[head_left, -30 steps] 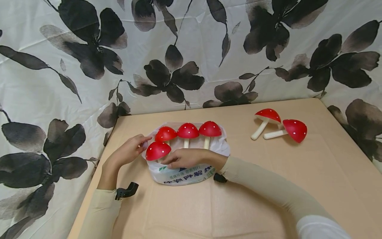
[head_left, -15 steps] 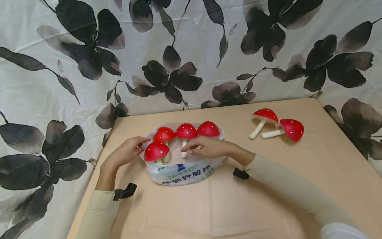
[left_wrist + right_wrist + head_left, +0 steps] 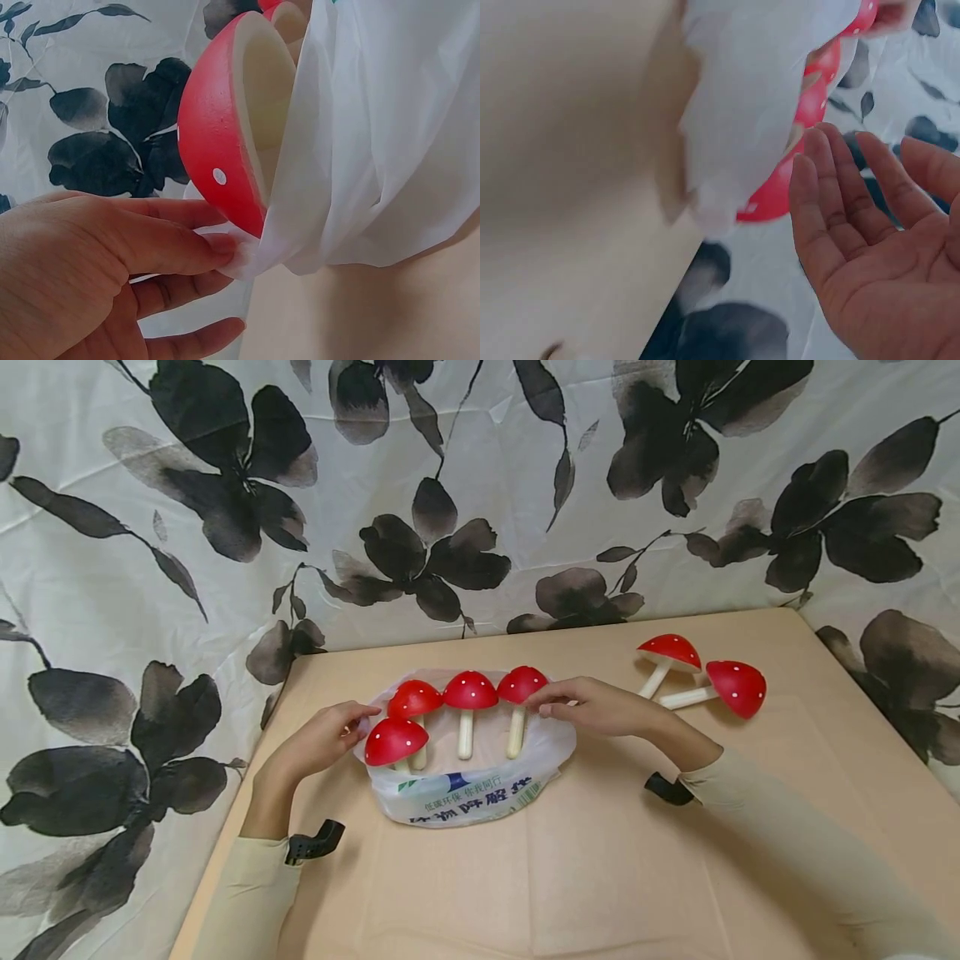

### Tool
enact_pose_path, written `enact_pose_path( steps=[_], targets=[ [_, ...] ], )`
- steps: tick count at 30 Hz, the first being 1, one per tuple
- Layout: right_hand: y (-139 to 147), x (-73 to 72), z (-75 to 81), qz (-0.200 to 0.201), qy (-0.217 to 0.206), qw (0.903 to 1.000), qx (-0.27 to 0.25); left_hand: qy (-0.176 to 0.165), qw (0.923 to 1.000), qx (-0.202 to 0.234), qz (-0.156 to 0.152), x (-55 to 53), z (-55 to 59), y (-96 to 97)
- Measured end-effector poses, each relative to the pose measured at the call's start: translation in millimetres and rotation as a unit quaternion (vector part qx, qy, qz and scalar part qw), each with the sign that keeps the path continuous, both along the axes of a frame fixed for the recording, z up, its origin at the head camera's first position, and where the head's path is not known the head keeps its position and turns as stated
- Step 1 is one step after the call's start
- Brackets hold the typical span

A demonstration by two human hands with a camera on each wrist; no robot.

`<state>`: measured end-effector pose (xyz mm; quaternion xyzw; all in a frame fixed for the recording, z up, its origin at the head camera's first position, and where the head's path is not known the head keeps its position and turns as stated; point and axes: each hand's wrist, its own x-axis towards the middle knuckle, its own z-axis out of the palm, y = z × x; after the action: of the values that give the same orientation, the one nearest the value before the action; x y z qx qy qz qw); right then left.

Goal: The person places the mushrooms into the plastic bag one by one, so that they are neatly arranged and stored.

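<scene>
A white plastic bag [image 3: 465, 795] with printed lettering lies open-mouthed on the table. Several toy mushrooms with white-dotted red caps and pale stems are inside, among them the front-left mushroom [image 3: 395, 741] and the right-hand mushroom [image 3: 522, 684]. My left hand [image 3: 324, 742] pinches the bag's left rim between thumb and forefinger, as the left wrist view shows beside a red cap [image 3: 217, 127]. My right hand [image 3: 600, 704] hovers at the bag's right side with extended fingers and nothing in it; in the right wrist view its palm [image 3: 885, 255] is bare.
Two more mushrooms lie on the table at the back right, one tilted mushroom [image 3: 670, 652] and one on its side, the far-right mushroom [image 3: 738, 688]. A floral cloth [image 3: 465, 443] hangs behind the table [image 3: 600, 860].
My right hand has drawn back from the front-left mushroom, passing over the bag to its right side. The left hand stays at the rim, and the mushrooms remain in place.
</scene>
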<state>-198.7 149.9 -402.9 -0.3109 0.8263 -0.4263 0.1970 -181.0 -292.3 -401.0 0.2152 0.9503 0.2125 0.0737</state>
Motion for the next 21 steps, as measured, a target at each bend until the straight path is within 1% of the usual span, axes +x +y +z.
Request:
enact_pose_path(
  steps=[2, 6, 10, 13, 18, 21],
  targets=[
    [10.3, -1.0, -1.4, -0.018, -0.004, 0.9998, 0.007, 0.000, 1.0000, 0.000, 0.002, 0.4, 0.1, -0.6],
    [30.2, -1.9, -4.6, -0.057, -0.026, 0.9978, 0.024, 0.004, 1.0000, 0.001, 0.004, 1.3, 0.5, -1.6],
    [50.7, -2.1, -8.5, -0.087, -0.043, 0.9948, 0.029, 0.004, 1.0000, 0.000, 0.004, 1.1, 0.9, -0.9],
    [64.7, -1.2, -9.0, -0.111, -0.027, 0.9924, 0.044, -0.001, 1.0000, -0.001, 0.007, 1.1, 1.2, -0.4],
    [82.5, -1.2, -5.9, -0.161, 0.024, 0.9830, 0.085, -0.001, 1.0000, -0.002, 0.006, 1.2, 1.7, -0.4],
    [92.0, -2.7, -5.0, -0.168, 0.025, 0.9820, 0.081, 0.001, 1.0000, -0.003, 0.004, 1.5, 2.2, -0.4]
  ],
)
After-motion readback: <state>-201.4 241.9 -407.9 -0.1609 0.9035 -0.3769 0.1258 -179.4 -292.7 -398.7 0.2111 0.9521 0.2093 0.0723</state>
